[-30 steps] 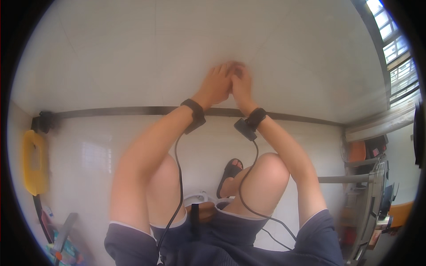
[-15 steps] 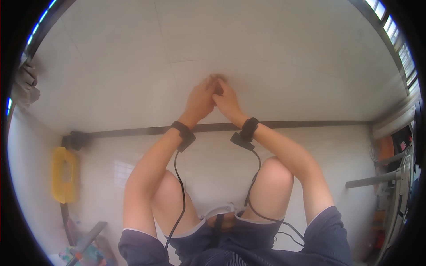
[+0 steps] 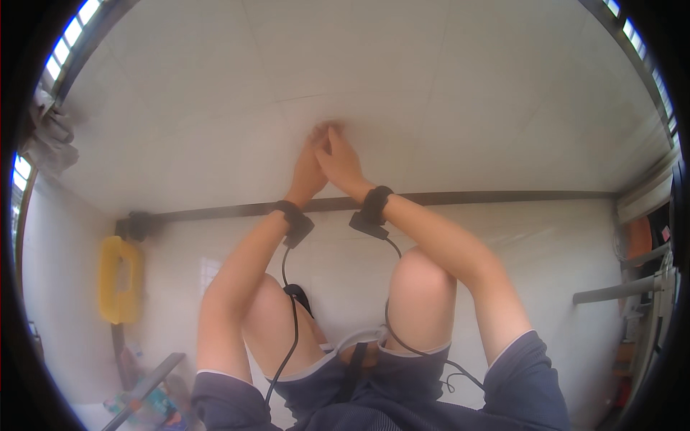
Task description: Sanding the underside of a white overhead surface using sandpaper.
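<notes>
My left hand (image 3: 309,167) and my right hand (image 3: 340,161) meet in front of me, over the pale tiled surface. Their fingers are bent and pressed together at the tips. The right hand partly covers the left one. Whatever lies between the fingers, if anything, is hidden and blurred. Each wrist wears a black strap with a small box; the left strap (image 3: 293,220) and the right strap (image 3: 372,208) have dark cables running back toward my body.
A dark strip (image 3: 445,197) crosses the pale surface just below my hands. At left hangs a yellow handled object (image 3: 120,280), with crumpled grey cloth (image 3: 54,133) above it. A grey bar (image 3: 614,292) juts in from the right. My bent knees are below my forearms.
Both hands, still together, appear a little farther left. The right hand now overlaps the left more. The whole view has shifted slightly, with the side objects appearing farther right.
</notes>
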`<state>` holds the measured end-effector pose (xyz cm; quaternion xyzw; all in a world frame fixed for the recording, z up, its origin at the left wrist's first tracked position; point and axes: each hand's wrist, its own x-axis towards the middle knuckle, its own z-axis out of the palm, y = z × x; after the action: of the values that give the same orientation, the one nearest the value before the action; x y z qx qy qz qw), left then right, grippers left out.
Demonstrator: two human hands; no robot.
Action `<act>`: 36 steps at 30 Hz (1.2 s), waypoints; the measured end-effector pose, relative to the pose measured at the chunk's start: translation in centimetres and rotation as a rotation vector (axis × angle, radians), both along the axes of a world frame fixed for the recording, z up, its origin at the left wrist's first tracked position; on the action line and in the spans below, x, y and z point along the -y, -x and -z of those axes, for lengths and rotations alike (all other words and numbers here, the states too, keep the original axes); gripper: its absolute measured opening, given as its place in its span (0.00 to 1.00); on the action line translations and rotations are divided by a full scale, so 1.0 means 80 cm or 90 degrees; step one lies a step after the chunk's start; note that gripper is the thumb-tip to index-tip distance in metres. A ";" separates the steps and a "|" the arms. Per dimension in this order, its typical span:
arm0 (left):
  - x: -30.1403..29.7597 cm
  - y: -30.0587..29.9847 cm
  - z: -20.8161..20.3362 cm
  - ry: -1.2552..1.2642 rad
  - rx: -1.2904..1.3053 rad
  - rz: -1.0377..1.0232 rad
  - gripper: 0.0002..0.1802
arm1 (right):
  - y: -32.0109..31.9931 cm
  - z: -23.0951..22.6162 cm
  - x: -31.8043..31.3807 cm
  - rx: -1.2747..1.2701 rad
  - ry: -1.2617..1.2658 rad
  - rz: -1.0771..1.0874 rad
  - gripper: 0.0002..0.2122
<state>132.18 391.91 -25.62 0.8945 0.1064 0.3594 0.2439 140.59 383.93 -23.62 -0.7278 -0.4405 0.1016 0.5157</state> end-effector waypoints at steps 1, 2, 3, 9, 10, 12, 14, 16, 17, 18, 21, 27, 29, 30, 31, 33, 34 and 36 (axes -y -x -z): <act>0.001 0.003 0.003 0.121 -0.004 0.010 0.28 | -0.005 -0.001 0.002 -0.002 0.087 -0.067 0.27; -0.004 0.007 0.001 0.117 -0.003 0.005 0.28 | -0.002 0.000 0.003 -0.001 0.083 -0.072 0.27; -0.012 0.011 -0.002 0.099 0.000 -0.006 0.29 | 0.004 0.002 0.004 0.064 0.032 -0.062 0.28; -0.007 0.013 -0.012 0.094 0.032 -0.047 0.30 | -0.004 0.000 0.005 0.050 -0.037 -0.097 0.32; -0.008 0.016 -0.005 0.104 0.031 -0.033 0.31 | -0.006 0.000 0.001 0.055 -0.014 -0.103 0.31; -0.021 0.032 0.010 0.148 -0.042 -0.025 0.33 | 0.011 -0.009 -0.004 0.009 0.038 -0.124 0.30; -0.020 0.027 0.011 0.061 0.025 -0.057 0.37 | 0.014 -0.010 -0.007 -0.031 0.094 -0.133 0.30; -0.030 0.016 0.003 0.076 0.020 -0.036 0.41 | 0.020 -0.008 -0.016 0.055 -0.117 -0.125 0.29; -0.030 0.011 0.002 0.034 0.030 -0.060 0.41 | 0.018 -0.006 -0.018 0.042 -0.138 -0.119 0.29; -0.029 0.008 0.002 -0.007 0.041 -0.084 0.42 | 0.015 -0.003 -0.018 0.040 -0.138 -0.114 0.29; -0.025 0.016 0.022 -0.058 0.002 -0.084 0.43 | 0.018 0.005 -0.019 0.037 -0.115 -0.089 0.29; -0.002 0.010 0.006 -0.121 -0.110 -0.137 0.49 | -0.005 0.019 -0.006 0.020 -0.105 -0.091 0.29; -0.012 0.020 -0.009 -0.114 -0.096 -0.136 0.49 | 0.005 0.000 -0.005 0.019 -0.148 -0.118 0.28; -0.012 0.020 -0.012 -0.108 -0.079 -0.126 0.49 | 0.006 -0.003 -0.003 0.022 -0.140 -0.118 0.28; -0.005 0.014 -0.014 -0.085 -0.088 -0.105 0.47 | 0.000 -0.001 0.002 0.026 -0.125 -0.102 0.27; -0.017 0.018 0.016 -0.088 -0.076 -0.094 0.46 | 0.009 -0.006 -0.006 0.029 -0.115 -0.104 0.26; -0.009 0.011 0.021 -0.088 -0.065 -0.065 0.45 | 0.002 -0.003 -0.002 0.021 -0.053 -0.091 0.27; 0.001 0.002 0.026 -0.112 -0.087 -0.066 0.44 | -0.007 0.004 0.004 0.017 0.018 -0.075 0.28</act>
<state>132.05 391.85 -27.70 0.9282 0.1372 0.3173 0.1380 141.16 383.59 -23.91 -0.7093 -0.4876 0.1285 0.4925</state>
